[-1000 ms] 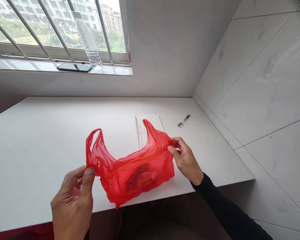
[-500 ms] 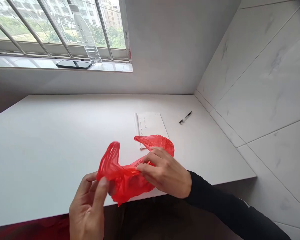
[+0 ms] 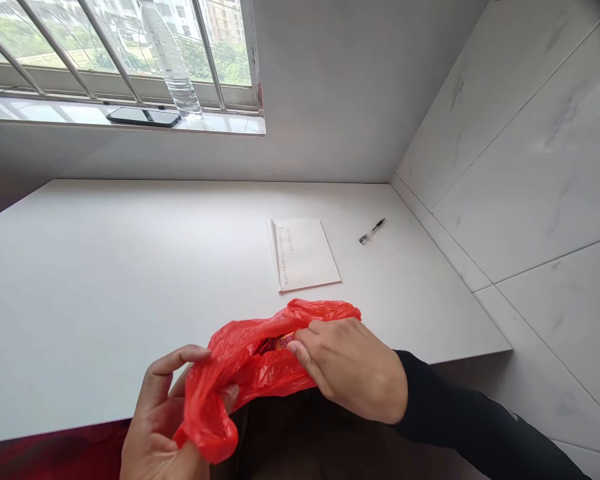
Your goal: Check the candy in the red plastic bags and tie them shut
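Observation:
A thin red plastic bag (image 3: pixel 260 383) is held at the table's front edge, its mouth spread open toward me. Inside the opening shows a small part of a packet (image 3: pixel 283 342) with a red and orange pattern; most of it is hidden by the bag. My left hand (image 3: pixel 167 407) is closed on the bag's left side, thumb tucked under a loose handle. On the right side of the mouth, my right hand (image 3: pixel 353 367) grips the bag with bent fingers, its thumb close to the packet. Its other fingertips are hidden.
A white booklet (image 3: pixel 307 257) with small printed text lies on the white table (image 3: pixel 130 280) beyond the bag. Right of it is a pen (image 3: pixel 373 231). A phone (image 3: pixel 143 117) and a water bottle (image 3: pixel 173 67) are on the windowsill. Tiled wall (image 3: pixel 540 200) borders the right.
The bag has been pulled wider, showing the packet inside. Both hands have moved lower and nearer, and the bag no longer covers the booklet. Its left handle now hangs over my left thumb.

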{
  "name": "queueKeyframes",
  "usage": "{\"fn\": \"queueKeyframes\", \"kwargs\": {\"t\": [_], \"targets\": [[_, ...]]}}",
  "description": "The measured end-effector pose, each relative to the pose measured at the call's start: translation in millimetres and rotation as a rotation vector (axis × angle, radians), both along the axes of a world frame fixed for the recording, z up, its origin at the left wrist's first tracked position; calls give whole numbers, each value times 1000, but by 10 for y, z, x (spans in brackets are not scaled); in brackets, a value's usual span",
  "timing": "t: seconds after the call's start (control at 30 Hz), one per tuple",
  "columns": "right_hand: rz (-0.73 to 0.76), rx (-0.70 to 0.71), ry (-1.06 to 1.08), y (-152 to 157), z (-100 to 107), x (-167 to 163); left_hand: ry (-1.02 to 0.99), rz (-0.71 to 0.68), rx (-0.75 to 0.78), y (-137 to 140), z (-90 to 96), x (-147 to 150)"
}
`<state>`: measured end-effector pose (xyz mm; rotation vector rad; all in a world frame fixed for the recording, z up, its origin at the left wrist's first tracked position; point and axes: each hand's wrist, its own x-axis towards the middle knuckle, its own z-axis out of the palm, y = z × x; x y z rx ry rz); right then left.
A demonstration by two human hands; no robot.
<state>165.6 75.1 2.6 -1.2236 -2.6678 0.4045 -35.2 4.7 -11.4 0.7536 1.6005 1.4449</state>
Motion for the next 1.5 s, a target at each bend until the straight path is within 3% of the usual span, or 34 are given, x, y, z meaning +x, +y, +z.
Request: {"fn": "queueKeyframes", "kwargs": {"t": [0.13,0.33,0.5,0.6,0.77,0.97,1.2,1.37,1.5], "targets": [[-115,-52,-60,63,-13,-37,-85,-29,-17,-64,65,26],[50,-40,-198,141,15,-95,-58,-35,2,-34,-7,-43],[37,-99,-252,203,-198,-186,54,7,38,-47,-95,-32],[28,-64,-199,255,-329,-256,90,74,66,-63,-45,18],[7,-48,-96,344,-384,-315,-161,88,-37,-52,83,38],[-74,-127,114,370,-327,-268,-146,93,-3,-26,-93,-106],[-89,-319,423,430,-325,-234,-104,265,127,17,-133,-122],[-125,-358,471,448,-320,-223,-159,156,135,-56,-199,-138],[-107,-379,460,434,-326,-217,-139,160,114,-43,-205,-232]]}}
